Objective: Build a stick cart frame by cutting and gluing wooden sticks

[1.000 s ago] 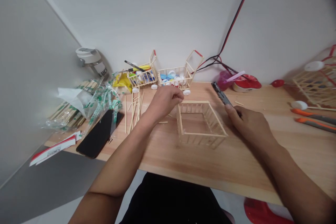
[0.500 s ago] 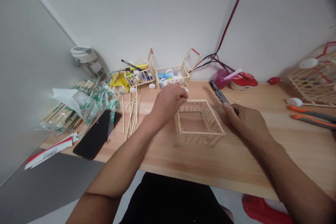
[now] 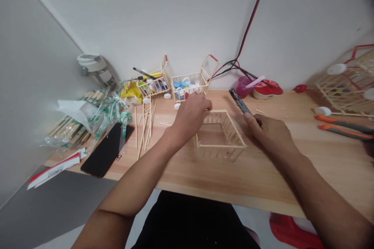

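Observation:
A small open basket frame of thin wooden sticks (image 3: pixel 224 144) stands on the wooden table (image 3: pixel 263 171). My left hand (image 3: pixel 191 118) is closed in a pinch at the frame's far left corner; what it pinches is too small to make out. My right hand (image 3: pixel 270 132) rests on the table just right of the frame, fingers curled around a dark hand tool (image 3: pixel 240 105) that points away towards the wall.
Loose sticks (image 3: pixel 144 124), a black phone (image 3: pixel 105 151) and bags of sticks (image 3: pixel 84 118) lie at the left. Two stick carts holding bottle caps (image 3: pixel 187 83) stand by the wall. Orange-handled tools (image 3: pixel 341 126) and another stick cart (image 3: pixel 347 81) are at the right.
My left hand has shifted right, onto the frame's far left corner. The view has drifted a little. My right hand keeps its hold on the tool.

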The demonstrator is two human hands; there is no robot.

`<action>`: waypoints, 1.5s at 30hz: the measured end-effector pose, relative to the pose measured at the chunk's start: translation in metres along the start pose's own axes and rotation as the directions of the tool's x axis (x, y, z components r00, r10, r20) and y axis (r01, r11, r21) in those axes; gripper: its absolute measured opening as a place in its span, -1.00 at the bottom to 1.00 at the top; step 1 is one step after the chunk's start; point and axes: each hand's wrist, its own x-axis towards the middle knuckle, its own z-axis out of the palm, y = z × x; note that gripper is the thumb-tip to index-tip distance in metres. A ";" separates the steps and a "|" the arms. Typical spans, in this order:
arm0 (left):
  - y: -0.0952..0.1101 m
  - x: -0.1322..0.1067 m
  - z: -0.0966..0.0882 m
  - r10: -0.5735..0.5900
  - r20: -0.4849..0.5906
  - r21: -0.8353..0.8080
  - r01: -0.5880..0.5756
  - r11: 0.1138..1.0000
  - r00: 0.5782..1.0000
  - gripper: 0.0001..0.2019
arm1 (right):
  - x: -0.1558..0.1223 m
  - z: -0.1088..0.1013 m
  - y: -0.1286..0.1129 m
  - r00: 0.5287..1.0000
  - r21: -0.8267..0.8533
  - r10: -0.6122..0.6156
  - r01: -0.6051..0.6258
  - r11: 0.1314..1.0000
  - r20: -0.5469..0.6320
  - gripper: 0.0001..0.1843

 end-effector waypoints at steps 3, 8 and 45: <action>-0.001 0.000 0.001 -0.004 0.004 0.016 0.003 1.000 1.000 -0.83 | 0.000 0.000 0.000 1.000 0.005 -0.006 0.006 1.000 -0.006 -0.39; -0.001 0.000 0.001 -0.018 0.019 0.026 0.017 0.999 1.000 -0.83 | 0.000 0.001 0.002 1.000 -0.008 -0.006 0.006 1.000 -0.006 -0.38; 0.007 -0.004 -0.003 -0.034 0.039 0.118 0.029 0.993 0.999 -0.79 | 0.002 0.001 0.002 1.000 -0.010 -0.004 0.004 1.000 0.005 -0.36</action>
